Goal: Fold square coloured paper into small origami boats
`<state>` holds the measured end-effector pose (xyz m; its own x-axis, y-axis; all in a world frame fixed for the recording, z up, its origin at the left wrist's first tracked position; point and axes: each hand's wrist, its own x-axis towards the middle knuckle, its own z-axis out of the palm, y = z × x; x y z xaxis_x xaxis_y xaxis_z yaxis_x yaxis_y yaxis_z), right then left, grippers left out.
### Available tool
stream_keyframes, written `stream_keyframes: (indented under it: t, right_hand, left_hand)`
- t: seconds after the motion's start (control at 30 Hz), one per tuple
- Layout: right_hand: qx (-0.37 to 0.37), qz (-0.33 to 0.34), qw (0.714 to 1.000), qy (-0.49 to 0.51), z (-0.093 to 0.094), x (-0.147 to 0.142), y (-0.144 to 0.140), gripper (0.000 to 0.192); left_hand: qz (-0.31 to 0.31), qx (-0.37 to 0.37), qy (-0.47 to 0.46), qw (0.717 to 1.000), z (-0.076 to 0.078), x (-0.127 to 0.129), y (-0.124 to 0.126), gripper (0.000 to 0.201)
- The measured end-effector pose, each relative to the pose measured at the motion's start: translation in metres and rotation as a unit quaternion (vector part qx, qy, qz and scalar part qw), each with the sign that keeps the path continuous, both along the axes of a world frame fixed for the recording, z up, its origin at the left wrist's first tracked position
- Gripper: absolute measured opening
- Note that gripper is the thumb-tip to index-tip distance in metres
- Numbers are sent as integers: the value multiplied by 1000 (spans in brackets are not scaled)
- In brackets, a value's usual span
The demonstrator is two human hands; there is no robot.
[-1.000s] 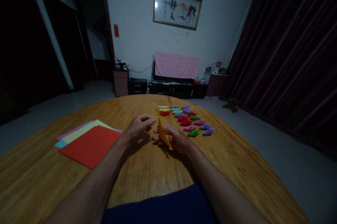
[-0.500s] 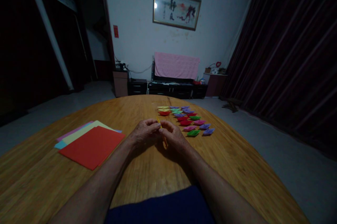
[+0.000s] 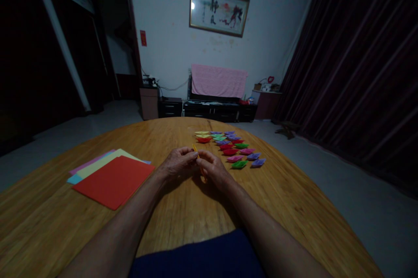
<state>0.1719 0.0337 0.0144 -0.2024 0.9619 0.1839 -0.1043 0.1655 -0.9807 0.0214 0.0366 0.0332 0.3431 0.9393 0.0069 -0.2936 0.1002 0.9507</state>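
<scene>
A navy cloth (image 3: 192, 257) lay at the near edge of the wooden table (image 3: 183, 217), with coloured sheets (image 3: 116, 180) leftward and paper boats (image 3: 230, 152) in rows, farther off rightward. Beyond stood a black cabinet (image 3: 210, 112), a pink towel (image 3: 218, 81) above it. One second earlier the left hand (image 3: 179, 162) was free; now its fingers and the right hand's (image 3: 214, 169) pinched closed on the folded paper (image 3: 195, 149) between them, orange-yellow, thin, seen edge-on, partly hidden.
</scene>
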Motion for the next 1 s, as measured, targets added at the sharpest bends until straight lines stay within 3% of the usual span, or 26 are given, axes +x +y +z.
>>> stream_keyframes:
  t: [0.2, 0.37, 0.5, 0.6, 0.73, 1.0]
  right_hand:
    - [-14, 19, 999, 44, -9, -1, 5, 29]
    - [5, -34, 999, 26, -10, -5, 9, 30]
    - [43, -70, 997, 6, -10, -9, 9, 35]
    - [59, -76, 995, 2, -11, -10, 8, 37]
    - [57, -66, 996, 0, -10, -11, 7, 39]
    - [65, -64, 996, -10, -8, -12, 4, 38]
  left_hand:
    - [10, 16, 7, 1000, -2, 0, 2, 23]
    - [48, 36, 60, 996, -6, 5, 8, 10]
    - [122, 80, 96, 985, -13, 10, 19, 24]
    - [145, 93, 134, 976, -17, 9, 29, 34]
    - [129, 92, 130, 979, -20, 7, 34, 34]
    - [122, 79, 73, 987, -25, 15, 18, 30]
